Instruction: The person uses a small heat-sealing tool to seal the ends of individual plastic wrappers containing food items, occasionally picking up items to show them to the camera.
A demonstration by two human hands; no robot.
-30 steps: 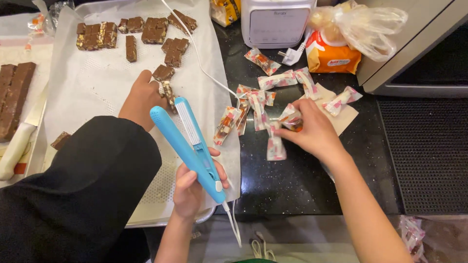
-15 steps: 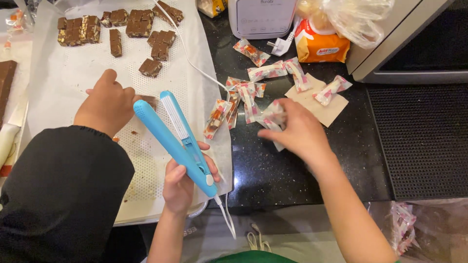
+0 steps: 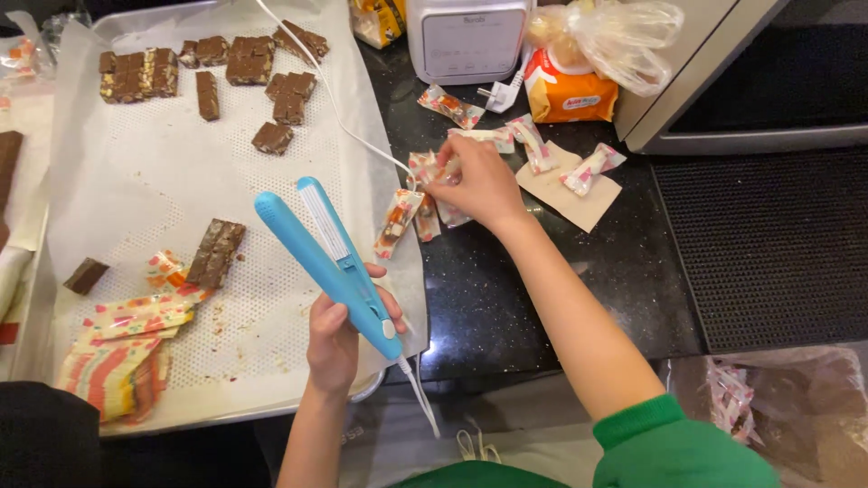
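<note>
Left hand stays wrapped around the handle of the blue heat-sealing iron, whose jaws stand apart; the co-worker's dark-sleeved hand has left the tray to its left. Right hand, now further forward, pinches one wrapped candy, with about seven such candies around it and roughly ten chocolate bars to its left.

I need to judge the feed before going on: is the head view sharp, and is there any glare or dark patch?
Head view: mostly sharp; the blue sealer in the left hand and the right hand on the wrapped candies show crisp edges. Soft glare sits on the black counter and on the plastic bag. The bottom left corner is dark, and straight edges bow slightly near the frame's borders.
</note>
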